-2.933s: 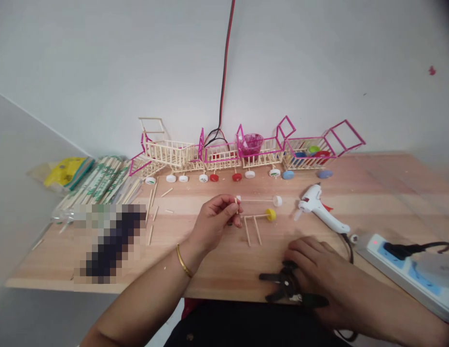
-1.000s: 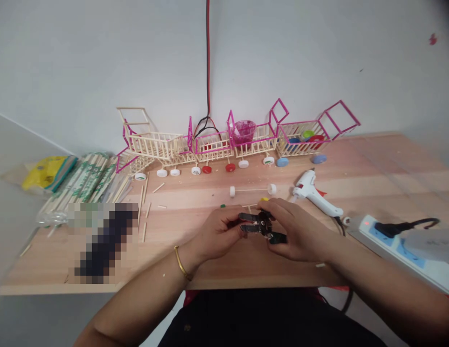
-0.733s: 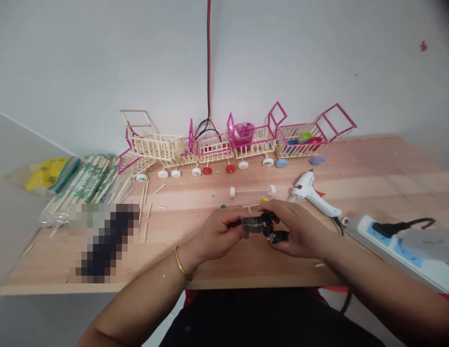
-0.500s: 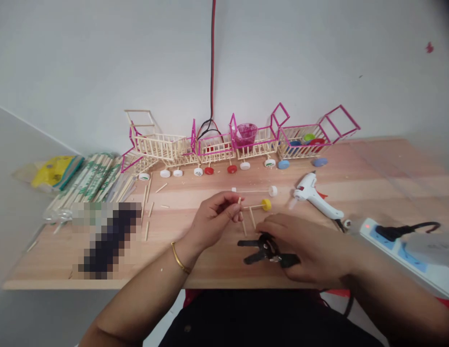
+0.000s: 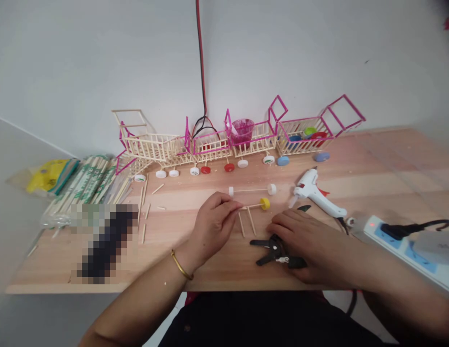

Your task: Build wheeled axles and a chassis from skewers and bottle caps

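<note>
My left hand (image 5: 215, 224) is closed in a pinch at the left end of a thin wooden stick (image 5: 253, 206). A yellow bottle cap (image 5: 265, 204) sits on that stick's right end like a wheel. Two short wooden sticks (image 5: 251, 221) lie below it, slanting toward me. My right hand (image 5: 307, 236) is curled over black-handled pliers (image 5: 273, 249) low on the table; their two prongs point left and stand apart. The palm hides part of the handles. Just beyond both hands lies another stick axle (image 5: 250, 191) with a white cap at each end.
Small stick-built carts (image 5: 213, 147) with bottle-cap wheels line the wall, a pink cup (image 5: 242, 132) among them. A white glue gun (image 5: 318, 195) and a plugged-in power strip (image 5: 401, 246) are at right. Bagged stick bundles (image 5: 83, 183) and loose cut sticks (image 5: 143, 233) lie left.
My left hand's fingers have come down to the end of the yellow-capped stick; the short stick upright in them earlier no longer shows there. My right hand and the pliers have shifted slightly right.
</note>
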Action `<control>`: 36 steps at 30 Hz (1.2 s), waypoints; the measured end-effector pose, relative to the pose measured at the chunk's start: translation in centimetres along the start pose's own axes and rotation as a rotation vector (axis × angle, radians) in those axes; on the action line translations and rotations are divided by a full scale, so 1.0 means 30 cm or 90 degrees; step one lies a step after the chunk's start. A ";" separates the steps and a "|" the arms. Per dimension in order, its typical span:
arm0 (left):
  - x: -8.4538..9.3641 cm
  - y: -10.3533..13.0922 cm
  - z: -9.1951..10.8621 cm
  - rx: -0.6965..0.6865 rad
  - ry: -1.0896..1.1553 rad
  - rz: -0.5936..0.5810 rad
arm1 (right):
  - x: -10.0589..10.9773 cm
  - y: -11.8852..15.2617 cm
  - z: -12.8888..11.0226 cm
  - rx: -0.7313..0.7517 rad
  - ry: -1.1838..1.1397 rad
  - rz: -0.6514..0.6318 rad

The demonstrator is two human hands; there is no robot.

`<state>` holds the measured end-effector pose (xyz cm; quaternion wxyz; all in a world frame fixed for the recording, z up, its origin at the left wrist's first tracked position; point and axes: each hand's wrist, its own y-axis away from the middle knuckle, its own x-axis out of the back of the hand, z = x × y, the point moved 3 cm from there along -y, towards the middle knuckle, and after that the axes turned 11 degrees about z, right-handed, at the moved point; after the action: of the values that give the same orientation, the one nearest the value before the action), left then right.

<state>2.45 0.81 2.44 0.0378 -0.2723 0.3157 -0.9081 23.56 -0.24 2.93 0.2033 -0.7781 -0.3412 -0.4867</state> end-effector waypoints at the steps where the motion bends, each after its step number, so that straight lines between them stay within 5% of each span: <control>1: -0.003 0.002 -0.002 -0.007 -0.019 -0.003 | -0.007 0.001 0.001 0.007 0.000 0.006; 18: -0.027 0.015 0.000 -0.116 -0.148 -0.090 | -0.006 -0.005 -0.002 0.050 0.018 0.048; 26: -0.045 0.029 0.004 -0.140 -0.184 -0.110 | 0.050 -0.102 -0.021 0.085 0.030 0.305; 36: -0.050 0.030 0.011 -0.133 -0.198 -0.114 | -0.017 -0.153 -0.002 0.078 0.021 0.272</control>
<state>3.79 0.26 1.43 -0.0234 -0.4388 0.3727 -0.8173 20.03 2.70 2.41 0.3543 -0.8109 -0.1942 -0.4234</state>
